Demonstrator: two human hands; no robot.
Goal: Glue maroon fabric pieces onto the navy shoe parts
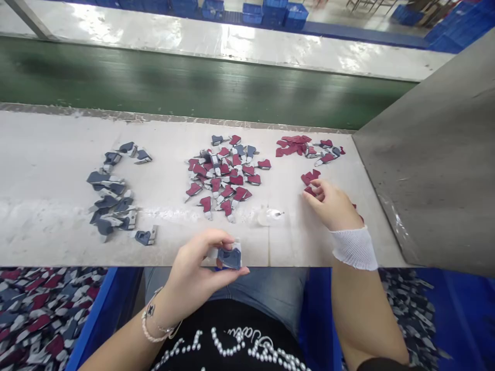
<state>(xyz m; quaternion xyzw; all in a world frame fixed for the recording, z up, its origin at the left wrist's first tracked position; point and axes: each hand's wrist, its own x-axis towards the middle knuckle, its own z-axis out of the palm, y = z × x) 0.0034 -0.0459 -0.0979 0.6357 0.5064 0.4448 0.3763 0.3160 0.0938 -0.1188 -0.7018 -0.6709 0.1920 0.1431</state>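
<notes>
My left hand [209,265] is closed on a small blue-grey and white plastic part [231,256], held just over the table's front edge. My right hand [331,203], with a white wrist band [353,249], reaches to the right side of the table. Its thumb and fingertips pinch a small flat maroon piece [309,191], beside a few more maroon pieces [310,176]. Between the hands and farther back lies a pile of white-and-grey parts with maroon tops [235,180]. A row of blue-grey parts [112,201] is spread on the left.
A stack of maroon pieces [292,145] and several assembled parts [328,154] lie at back right. A metal panel [433,154] bounds the right side. Behind the table [46,196] runs a green conveyor belt [174,85]. Blue bins [91,330] of parts stand below.
</notes>
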